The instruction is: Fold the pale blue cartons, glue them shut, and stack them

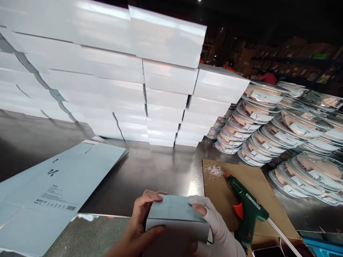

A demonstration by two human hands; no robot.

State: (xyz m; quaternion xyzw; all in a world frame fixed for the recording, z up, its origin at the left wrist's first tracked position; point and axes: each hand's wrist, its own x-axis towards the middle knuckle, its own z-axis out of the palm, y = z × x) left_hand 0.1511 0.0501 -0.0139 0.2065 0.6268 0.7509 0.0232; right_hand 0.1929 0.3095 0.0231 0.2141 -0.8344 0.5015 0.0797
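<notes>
A small pale grey-blue carton is gripped from both sides at the near edge of the dark table. My left hand, bare, wraps its left side with the thumb on the front face. My right hand, in a white glove, presses its right side and top. A green glue gun with a red trigger lies just right of my right hand on a sheet of brown cardboard.
Flat unfolded pale blue cartons lie at the left. Tall stacks of white boxes fill the back of the table. Several piles of clear round packs holding tan items stand at the right. Dark shelving is beyond.
</notes>
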